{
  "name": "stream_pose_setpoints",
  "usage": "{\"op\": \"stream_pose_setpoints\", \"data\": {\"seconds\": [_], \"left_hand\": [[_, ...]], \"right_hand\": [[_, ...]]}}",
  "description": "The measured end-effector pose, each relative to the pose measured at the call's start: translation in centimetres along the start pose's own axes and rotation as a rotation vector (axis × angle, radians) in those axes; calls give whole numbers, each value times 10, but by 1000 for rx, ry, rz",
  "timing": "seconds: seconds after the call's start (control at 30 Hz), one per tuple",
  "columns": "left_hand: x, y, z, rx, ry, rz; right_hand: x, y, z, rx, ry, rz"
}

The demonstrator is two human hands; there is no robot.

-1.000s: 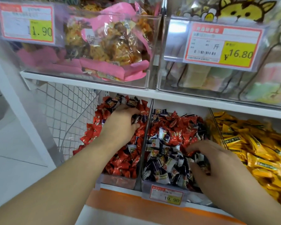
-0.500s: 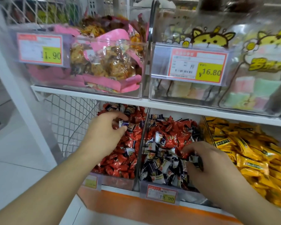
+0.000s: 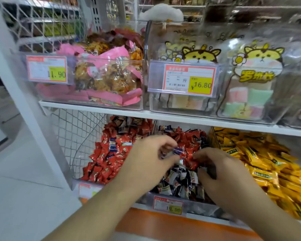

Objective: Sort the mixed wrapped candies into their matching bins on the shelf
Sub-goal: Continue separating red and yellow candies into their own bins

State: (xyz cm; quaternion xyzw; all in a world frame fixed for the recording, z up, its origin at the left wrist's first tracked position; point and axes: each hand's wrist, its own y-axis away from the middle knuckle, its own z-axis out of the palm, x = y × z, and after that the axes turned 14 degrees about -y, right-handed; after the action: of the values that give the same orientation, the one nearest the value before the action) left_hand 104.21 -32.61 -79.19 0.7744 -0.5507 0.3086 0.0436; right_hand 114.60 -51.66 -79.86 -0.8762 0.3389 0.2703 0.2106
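Note:
On the lower shelf, a clear left bin holds mostly red wrapped candies with a few dark ones mixed in. The middle bin holds dark purple-and-white candies in front and red ones behind. My left hand hovers over the middle bin and pinches a dark purple candy at its fingertips. My right hand reaches into the middle bin, its fingers curled round red candies.
A bin of yellow wrapped candies lies to the right. The upper shelf carries clear bins of pink snack bags and marshmallow bags with price tags. A white wire side panel closes the left.
My left hand has left the left bin and moved right over the middle bin, carrying a dark candy. My right hand stays in the middle bin. The camera view has tilted upward.

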Motion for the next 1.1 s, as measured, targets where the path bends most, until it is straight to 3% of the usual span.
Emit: {"op": "stream_pose_setpoints", "data": {"seconds": [0.13, 0.4, 0.57, 0.8, 1.1], "left_hand": [[-5, -7, 8, -67, -145, 80], [-83, -35, -12, 108, -353, -105], [-129, -78, 2, 188, -413, -62], [-141, -125, 16, -1, -523, -96], [-134, -133, 11, -25, -647, 1]], "right_hand": [[0, 0, -5, 17, 12, 12], [-3, -5, 12, -9, 56, -7], [-4, -13, 26, -14, 62, -10], [-3, -21, 33, 16, 77, -1], [-1, -20, 31, -24, 57, -22]]}}
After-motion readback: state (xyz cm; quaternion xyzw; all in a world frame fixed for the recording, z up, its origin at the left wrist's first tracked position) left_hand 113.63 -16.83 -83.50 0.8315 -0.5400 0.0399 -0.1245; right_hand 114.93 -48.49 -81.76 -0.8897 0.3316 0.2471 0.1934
